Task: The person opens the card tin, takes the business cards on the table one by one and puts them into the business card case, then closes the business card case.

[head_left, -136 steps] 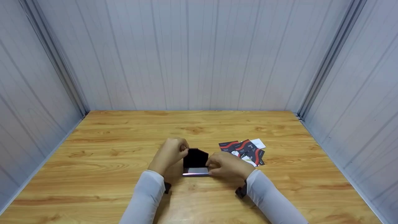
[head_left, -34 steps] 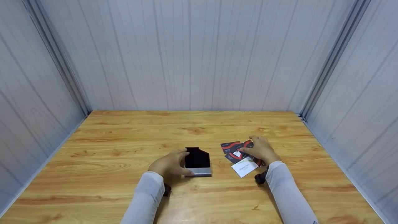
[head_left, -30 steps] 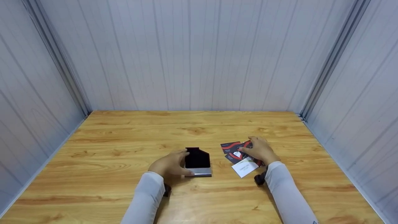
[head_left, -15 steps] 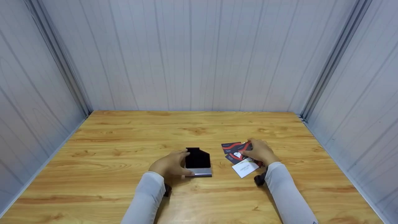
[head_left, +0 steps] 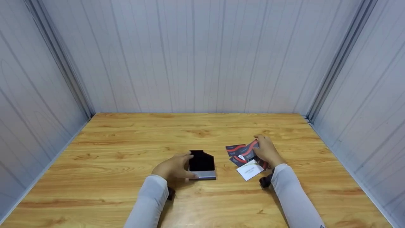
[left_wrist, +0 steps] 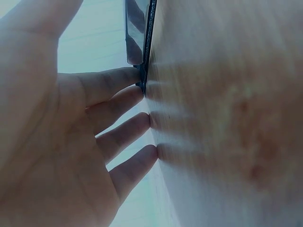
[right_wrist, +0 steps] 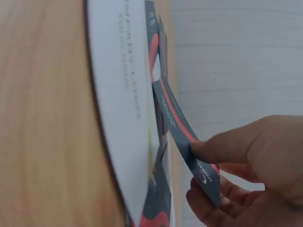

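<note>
Our right grip (head_left: 267,152) is pinching one dark card (head_left: 249,150), tilting it up beside one white card (head_left: 250,171) and at least two other dark cards (head_left: 234,149); our left grip (head_left: 173,167), fingers spread, is touching one black holder (head_left: 202,160) on the bench (head_left: 95,177).

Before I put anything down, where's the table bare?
Bare table runs along the back wall, left of the left hand, and in a narrow gap between the black holder and the cards. Crowded: the overlapping cards at the right hand.
</note>
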The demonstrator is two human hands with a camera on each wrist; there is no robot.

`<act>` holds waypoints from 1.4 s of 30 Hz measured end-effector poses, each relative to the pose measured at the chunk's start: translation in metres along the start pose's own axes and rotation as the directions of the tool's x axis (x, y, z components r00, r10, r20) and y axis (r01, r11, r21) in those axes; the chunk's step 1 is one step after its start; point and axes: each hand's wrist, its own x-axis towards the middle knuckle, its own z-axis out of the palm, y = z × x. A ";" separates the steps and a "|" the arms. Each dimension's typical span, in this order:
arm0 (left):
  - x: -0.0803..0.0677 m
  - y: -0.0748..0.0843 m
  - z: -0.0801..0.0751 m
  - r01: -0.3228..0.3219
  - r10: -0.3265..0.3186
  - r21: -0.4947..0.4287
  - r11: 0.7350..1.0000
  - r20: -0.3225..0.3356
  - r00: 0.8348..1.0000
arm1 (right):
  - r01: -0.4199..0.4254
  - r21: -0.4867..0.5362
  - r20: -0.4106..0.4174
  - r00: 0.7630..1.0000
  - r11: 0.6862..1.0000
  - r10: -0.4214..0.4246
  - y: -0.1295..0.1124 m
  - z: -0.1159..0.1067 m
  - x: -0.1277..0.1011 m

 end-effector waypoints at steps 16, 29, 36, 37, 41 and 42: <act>0.001 0.003 0.000 -0.010 0.010 0.021 1.000 0.020 1.000 | -0.012 0.278 0.123 0.992 0.961 -0.023 -0.005 -0.023 -0.007; 0.001 0.004 0.002 0.000 -0.001 0.025 1.000 0.012 1.000 | 0.002 0.318 0.125 0.991 0.948 -0.045 -0.003 -0.025 -0.006; 0.001 0.003 0.001 0.002 -0.002 0.012 1.000 0.010 1.000 | 0.034 0.361 0.129 0.988 0.932 -0.086 -0.011 -0.015 -0.004; 0.001 0.002 0.001 0.007 -0.007 0.010 1.000 0.011 1.000 | 0.034 0.365 0.127 0.988 0.930 -0.086 -0.012 -0.014 -0.004; 0.001 0.003 0.001 0.012 -0.012 -0.010 1.000 0.013 1.000 | 0.038 0.377 0.126 0.988 0.925 -0.092 -0.016 -0.009 -0.005; 0.001 0.003 0.001 0.010 -0.010 -0.013 1.000 0.014 1.000 | 0.043 0.376 0.122 0.988 0.925 -0.095 -0.017 -0.008 -0.005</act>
